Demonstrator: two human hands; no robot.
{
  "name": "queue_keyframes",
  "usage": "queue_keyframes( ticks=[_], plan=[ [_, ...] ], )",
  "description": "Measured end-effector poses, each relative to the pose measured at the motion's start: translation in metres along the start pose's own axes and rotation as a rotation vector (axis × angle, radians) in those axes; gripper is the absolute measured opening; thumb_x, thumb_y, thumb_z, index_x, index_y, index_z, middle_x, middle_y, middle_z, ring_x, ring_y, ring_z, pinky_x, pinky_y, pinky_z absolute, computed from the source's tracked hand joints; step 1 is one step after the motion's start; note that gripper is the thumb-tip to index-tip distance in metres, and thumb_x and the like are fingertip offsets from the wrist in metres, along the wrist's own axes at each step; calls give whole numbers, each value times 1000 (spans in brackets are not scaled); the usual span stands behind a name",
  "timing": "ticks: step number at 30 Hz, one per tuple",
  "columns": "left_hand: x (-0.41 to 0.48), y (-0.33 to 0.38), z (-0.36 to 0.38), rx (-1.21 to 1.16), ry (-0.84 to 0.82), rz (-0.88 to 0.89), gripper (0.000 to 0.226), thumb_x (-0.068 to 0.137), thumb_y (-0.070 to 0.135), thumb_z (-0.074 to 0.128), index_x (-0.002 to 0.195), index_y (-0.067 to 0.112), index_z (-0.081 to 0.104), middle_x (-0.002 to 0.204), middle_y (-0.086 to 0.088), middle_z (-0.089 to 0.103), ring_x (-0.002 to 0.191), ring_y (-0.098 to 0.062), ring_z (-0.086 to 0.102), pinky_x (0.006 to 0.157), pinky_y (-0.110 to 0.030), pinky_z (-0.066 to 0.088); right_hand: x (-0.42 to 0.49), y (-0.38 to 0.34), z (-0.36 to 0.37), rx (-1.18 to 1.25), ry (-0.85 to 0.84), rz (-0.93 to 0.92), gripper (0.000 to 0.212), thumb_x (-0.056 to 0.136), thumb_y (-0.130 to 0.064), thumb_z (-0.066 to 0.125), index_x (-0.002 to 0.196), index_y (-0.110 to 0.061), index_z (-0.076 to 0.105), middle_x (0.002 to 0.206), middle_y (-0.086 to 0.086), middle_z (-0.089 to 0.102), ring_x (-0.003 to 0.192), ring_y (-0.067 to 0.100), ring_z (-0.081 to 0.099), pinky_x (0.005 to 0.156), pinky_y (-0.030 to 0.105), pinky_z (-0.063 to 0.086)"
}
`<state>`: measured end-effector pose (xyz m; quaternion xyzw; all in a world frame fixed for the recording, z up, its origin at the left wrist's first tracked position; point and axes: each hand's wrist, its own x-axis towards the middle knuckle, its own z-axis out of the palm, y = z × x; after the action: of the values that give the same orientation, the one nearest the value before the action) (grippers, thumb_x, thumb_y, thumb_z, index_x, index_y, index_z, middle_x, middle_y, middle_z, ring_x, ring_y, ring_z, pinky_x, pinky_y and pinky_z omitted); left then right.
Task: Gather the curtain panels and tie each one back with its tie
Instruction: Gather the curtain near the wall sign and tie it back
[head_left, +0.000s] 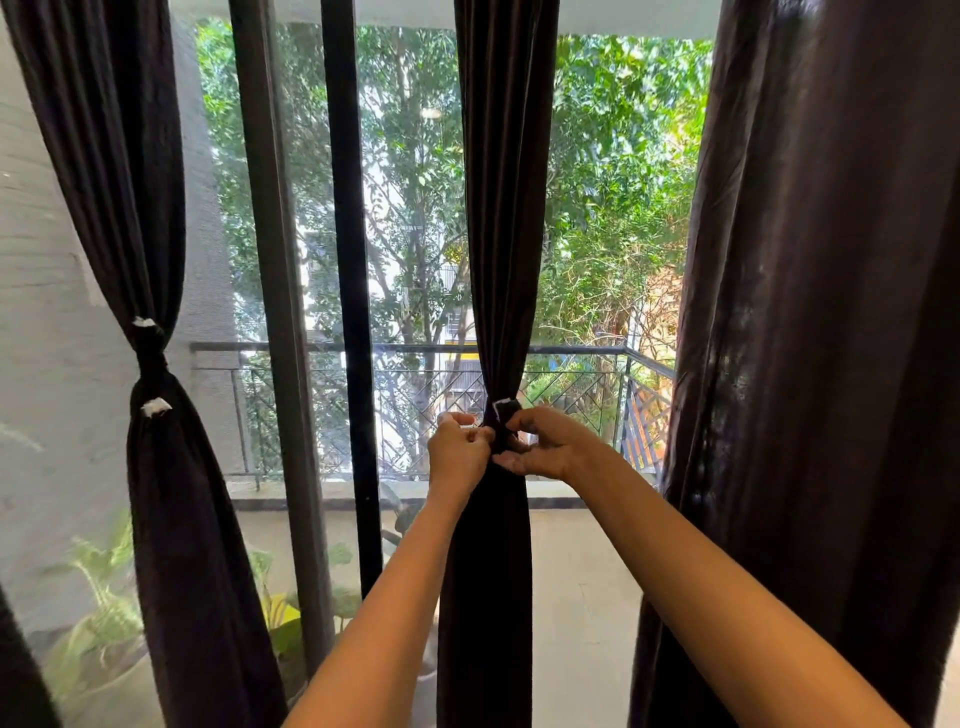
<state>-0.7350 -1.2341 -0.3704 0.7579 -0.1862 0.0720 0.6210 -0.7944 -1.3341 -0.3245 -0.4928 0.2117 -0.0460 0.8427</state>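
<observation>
At the middle curtain panel (501, 208), left hand (457, 452) and right hand (545, 447) pinch its tie (503, 422).

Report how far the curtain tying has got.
Done: the left panel is cinched by the left tie. In hand: left hand and right hand pinch the middle tie around the middle panel. Left: the right panel hangs loose, untied.

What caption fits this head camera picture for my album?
Left hand and right hand fasten the tie round the middle curtain panel; the left panel is tied, the right panel hangs loose.
</observation>
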Motion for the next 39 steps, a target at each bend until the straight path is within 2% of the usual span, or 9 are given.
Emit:
queue_keyframes(
  ticks=[5,7,11,14,18,23,27,35,39],
  plan=[
    [1,1,2,43,5,33,27,87,15,62,110,6,50,97,-14,68,90,-27,65,76,-32,49,3,-1,1,-354,143,-212,19,92,-3,44,107,8,50,85,19,58,69,30,61,63,43,57],
    [0,2,2,33,12,37,26,88,14,62,110,6,50,97,-13,68,86,-25,64,73,-30,49,2,-6,0,-541,256,-364,31,94,-21,45,109,5,48,80,18,59,59,28,60,57,36,56],
    [-3,0,2,-43,-4,29,24,89,13,62,109,9,49,95,-13,69,77,-20,65,65,-25,52,-6,-15,1,-1102,360,-608,66,87,-62,47,73,0,63,65,13,69,53,22,66,57,31,58],
    [-8,0,0,-83,-8,52,25,87,9,66,106,9,50,87,-11,69,66,-12,61,53,-11,45,-6,-20,8,-1353,372,-596,53,89,-49,51,59,-7,59,49,5,62,39,13,56,53,24,53],
    [-16,-2,-5,-87,-22,80,32,75,8,76,98,10,53,80,-5,66,69,-14,64,63,-17,52,-9,-28,17,-924,206,-278,30,92,-28,50,72,-6,53,59,7,57,30,12,52,32,13,36],
    [-19,-1,-8,19,12,91,23,73,17,80,84,13,60,69,6,60,63,-7,57,59,-13,44,-10,-37,15,-768,22,81,38,93,-39,44,78,-6,53,56,3,63,36,9,58,30,12,35],
    [-17,1,-7,55,-21,96,15,75,20,77,78,10,67,67,1,62,61,-13,56,57,-21,43,-6,-41,16,-792,10,117,50,91,-55,48,77,-7,55,54,2,65,37,7,59,33,12,41],
    [-14,0,-14,144,-64,135,8,82,18,69,81,10,70,63,3,60,56,-10,54,54,-21,42,-13,-44,15,-1052,-47,197,27,91,-14,33,76,-8,54,53,-3,62,42,5,58,36,11,34],
    [-18,-5,-12,185,-43,229,14,88,21,61,84,10,67,74,-1,67,68,-17,62,65,-31,49,-13,-51,9,-591,-134,186,28,85,-5,28,65,-6,49,48,-1,58,32,6,51,29,8,30]
  ],
)
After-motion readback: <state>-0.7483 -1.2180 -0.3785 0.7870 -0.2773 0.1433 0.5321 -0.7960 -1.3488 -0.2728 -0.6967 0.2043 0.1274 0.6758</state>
